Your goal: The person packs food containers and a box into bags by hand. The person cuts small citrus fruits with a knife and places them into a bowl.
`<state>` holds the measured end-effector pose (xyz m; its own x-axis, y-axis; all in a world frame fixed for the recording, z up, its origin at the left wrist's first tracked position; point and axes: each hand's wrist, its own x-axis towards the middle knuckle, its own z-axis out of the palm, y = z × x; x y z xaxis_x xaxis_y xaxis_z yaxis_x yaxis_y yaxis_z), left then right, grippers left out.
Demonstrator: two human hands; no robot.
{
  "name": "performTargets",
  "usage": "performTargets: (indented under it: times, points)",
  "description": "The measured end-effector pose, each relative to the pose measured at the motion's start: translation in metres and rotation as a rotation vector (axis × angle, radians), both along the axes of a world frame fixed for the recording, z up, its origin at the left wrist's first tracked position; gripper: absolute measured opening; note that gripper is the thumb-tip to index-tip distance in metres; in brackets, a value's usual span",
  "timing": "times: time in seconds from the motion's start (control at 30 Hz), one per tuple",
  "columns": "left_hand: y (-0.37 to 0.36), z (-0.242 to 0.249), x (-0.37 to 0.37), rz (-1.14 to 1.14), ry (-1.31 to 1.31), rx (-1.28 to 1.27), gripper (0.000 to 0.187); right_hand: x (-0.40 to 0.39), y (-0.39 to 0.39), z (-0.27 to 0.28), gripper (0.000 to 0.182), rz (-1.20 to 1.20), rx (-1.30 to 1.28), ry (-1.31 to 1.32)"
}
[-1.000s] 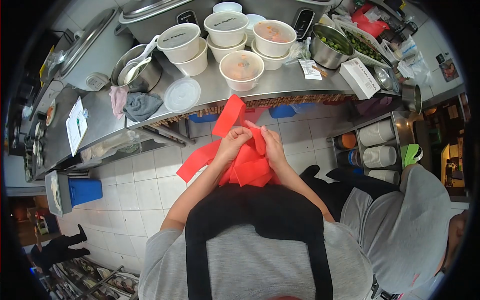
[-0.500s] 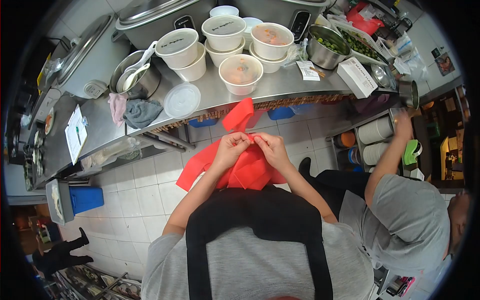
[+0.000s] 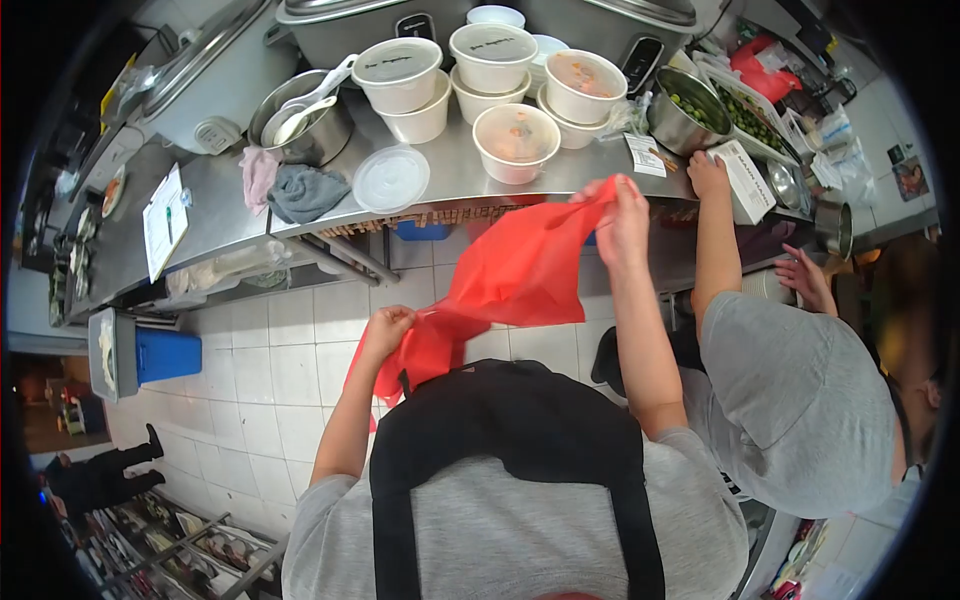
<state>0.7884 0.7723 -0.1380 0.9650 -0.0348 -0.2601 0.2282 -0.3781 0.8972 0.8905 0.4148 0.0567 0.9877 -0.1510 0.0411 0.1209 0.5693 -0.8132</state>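
Note:
A red fabric-like bag (image 3: 530, 262) is stretched out between my two hands in front of the counter's edge. My left hand (image 3: 388, 330) is closed on its lower left part, close to my apron. Higher up and to the right, my right hand (image 3: 624, 225) pinches its upper corner near the counter edge. Just beyond stand lidded white tubs (image 3: 517, 145), stacked in places, with orange bits showing under some lids. A loose clear lid (image 3: 391, 180) lies on the counter to their left.
A co-worker's arm (image 3: 715, 230) reaches to a white box (image 3: 742, 182) at the right. A steel pot of green pieces (image 3: 692, 108) stands behind it. On the left are a pot with ladles (image 3: 300, 118), a grey cloth (image 3: 308, 193) and a clipboard (image 3: 166, 222).
My hands have moved apart, right hand up and to the right, left hand down and to the left, spreading the bunched bag. The co-worker's hand has come onto the white box.

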Motion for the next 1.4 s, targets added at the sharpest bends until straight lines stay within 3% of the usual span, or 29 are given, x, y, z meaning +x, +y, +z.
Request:
performTargets:
  times: [0.07,0.13,0.2,0.23,0.27,0.33,0.4,0.47,0.5,0.53,0.57,0.6,0.63,0.7,0.73,0.83,0.93,1.0,1.03,1.07,1.1,1.17,1.27,1.33,1.37,1.4]
  points:
    - [0.001,0.039,0.011,0.051,-0.077,0.207,0.034,-0.002,0.019,0.009,0.028,0.035,-0.017,0.013]
    - [-0.023,0.120,0.021,0.091,-0.358,0.208,0.046,-0.006,0.032,0.010,0.030,0.129,-0.181,-0.158]
    - [-0.059,0.211,0.021,-0.089,-0.186,0.390,0.051,-0.012,0.050,0.010,0.031,0.187,-0.213,-0.186]
    - [-0.080,0.220,0.022,-0.173,-0.259,0.491,0.052,-0.018,0.060,0.011,0.031,0.272,-0.226,-0.176]
    - [-0.097,0.225,0.024,-0.259,-0.332,0.594,0.053,-0.026,0.069,0.012,0.031,0.355,-0.239,-0.169]
    - [-0.113,0.181,0.042,-0.277,-0.450,0.636,0.053,-0.043,0.076,0.018,0.028,0.452,-0.269,-0.078]
    - [-0.116,0.142,0.049,-0.325,-0.576,0.671,0.053,-0.050,0.070,0.019,0.028,0.289,-0.671,-0.255]
    - [-0.116,0.126,0.049,-0.271,-0.565,0.405,0.050,-0.048,0.057,0.017,0.027,0.243,-0.778,-0.333]
    - [-0.122,0.147,0.045,-0.292,-0.566,0.404,0.050,-0.048,0.052,0.013,0.025,0.209,-0.882,-0.404]
    - [-0.129,0.184,0.035,-0.328,-0.401,0.403,0.047,-0.050,0.048,0.009,0.025,0.194,-0.879,-0.392]
    - [-0.134,0.204,0.028,-0.358,-0.235,0.405,0.045,-0.052,0.048,0.006,0.025,0.282,-0.636,-0.263]
    - [-0.141,0.201,0.025,-0.366,-0.236,0.410,0.045,-0.053,0.049,0.005,0.024,0.366,-0.390,-0.142]
    - [-0.149,0.195,0.023,-0.420,-0.318,0.396,0.042,-0.057,0.052,0.006,0.024,0.362,-0.387,-0.144]
    - [-0.166,0.175,0.017,-0.449,-0.498,0.353,0.032,-0.069,0.059,0.017,0.024,0.470,-0.010,0.038]
    - [-0.170,0.165,0.020,-0.441,-0.502,0.357,0.032,-0.068,0.058,0.017,0.024,0.478,-0.011,0.032]
    - [-0.173,0.157,0.024,-0.295,-0.358,0.471,0.022,-0.069,0.055,0.016,0.023,0.452,-0.223,-0.106]
    - [-0.160,0.154,0.026,-0.289,-0.478,0.312,0.018,-0.082,0.051,0.024,0.037,0.042,-1.501,-0.655]
    - [-0.144,0.150,0.029,-0.278,-0.342,0.341,0.018,-0.081,0.032,-0.008,0.035,0.064,-1.666,-0.646]
    - [-0.139,0.159,0.027,-0.332,-0.262,0.174,0.018,-0.077,0.017,-0.025,0.033,0.079,-1.788,-0.596]
    - [-0.135,0.168,0.024,-0.389,-0.181,0.005,0.017,-0.074,0.002,-0.039,0.027,0.173,-1.729,-0.508]
    - [-0.134,0.179,0.023,-0.493,-0.176,0.178,0.029,-0.071,-0.013,-0.050,0.023,0.263,-1.666,-0.419]
    - [-0.137,0.212,0.027,-0.562,-0.197,0.128,0.035,-0.068,-0.035,-0.057,0.013,0.268,-1.237,-0.290]
    - [-0.150,0.278,0.057,-0.857,-0.167,0.017,0.049,-0.063,-0.070,-0.073,0.012,0.086,-1.160,-0.164]
    - [-0.169,0.334,0.087,-1.028,-0.200,-0.105,0.046,-0.065,-0.079,-0.062,0.014,0.122,-1.109,-0.113]
    - [-0.180,0.367,0.107,-1.034,-0.435,-0.068,0.040,-0.067,-0.083,-0.056,0.017,0.167,-1.056,-0.051]
    - [-0.188,0.395,0.122,-0.840,-0.521,-0.116,0.042,-0.069,-0.083,-0.051,0.019,0.159,-1.040,-0.047]
